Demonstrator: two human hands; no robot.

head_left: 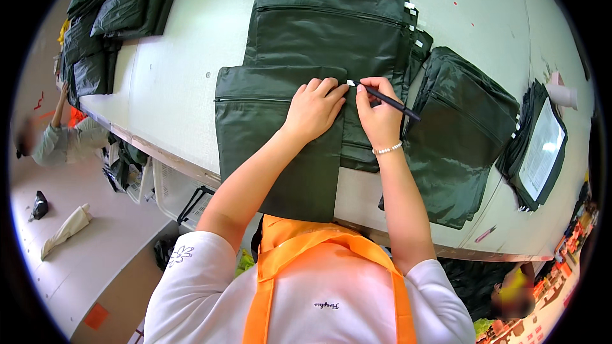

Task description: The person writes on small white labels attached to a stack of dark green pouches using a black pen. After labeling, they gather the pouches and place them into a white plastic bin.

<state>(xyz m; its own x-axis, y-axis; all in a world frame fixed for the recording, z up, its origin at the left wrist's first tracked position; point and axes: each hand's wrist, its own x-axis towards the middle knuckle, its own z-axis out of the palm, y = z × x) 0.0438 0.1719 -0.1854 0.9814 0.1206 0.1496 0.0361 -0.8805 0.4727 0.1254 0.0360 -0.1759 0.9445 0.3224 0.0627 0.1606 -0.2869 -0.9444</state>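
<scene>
1. My focus is the small white tag (350, 83) at the upper right edge of a dark green zip pouch (280, 150), just above the middle of the frame.
2. I see the right hand (380, 114) closed around a black pen (396, 104), its tip end aimed at the tag; I can't tell whether they touch.
3. The left hand (312, 111) lies on the pouch, fingertips beside the tag. Whether they pinch it or only press, I can't make out.
4. I read this as marking the tag. I'd pin it flat near its seam, leave its face free, and use short, light strokes so it doesn't fold.
5. The pouch overlaps a stack of larger pouches (325, 35) at upper centre, so I'd expect uneven support; I'd brace the writing hand first.
6. The pouch reaches the near edge of the table (172, 76); its fabric looks slick, so steady left-hand pressure should prevent sliding.
7. Right of centre, another pouch stack (462, 114) lies near the right forearm; I'd keep that elbow from nudging it.
</scene>
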